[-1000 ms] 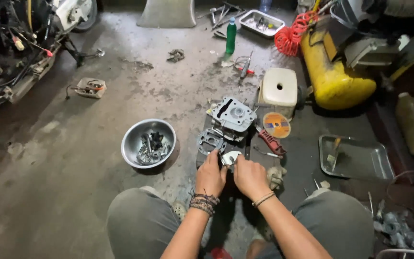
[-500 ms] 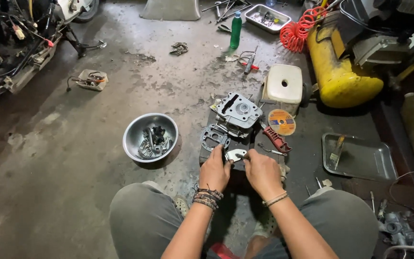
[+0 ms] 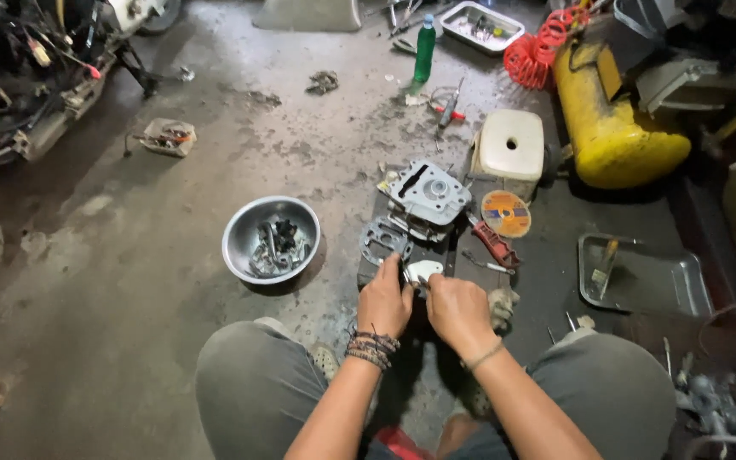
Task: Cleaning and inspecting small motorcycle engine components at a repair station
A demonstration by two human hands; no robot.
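My left hand (image 3: pixel 385 300) and my right hand (image 3: pixel 457 308) meet low over a dark mat on the floor, fingers curled around a small pale metal part (image 3: pixel 423 271) between them. Just beyond the hands lie a dark gasket-like plate (image 3: pixel 382 239) and a grey engine cylinder head (image 3: pixel 429 194). Beads circle my left wrist, a thin band my right. What the fingertips grip under the part is hidden.
A steel bowl (image 3: pixel 250 223) of small metal parts sits to the left. A red-handled tool (image 3: pixel 494 243), a round abrasive disc (image 3: pixel 505 213), a white plastic container (image 3: pixel 510 145), a yellow tank (image 3: pixel 611 128), a grey tray (image 3: pixel 645 277) and a green bottle (image 3: pixel 424 48) surround the mat. A motorcycle (image 3: pixel 27 77) stands far left.
The view has shifted slightly; both hands stay together on the small part, moving a little lower in frame. Nothing was picked up or released.
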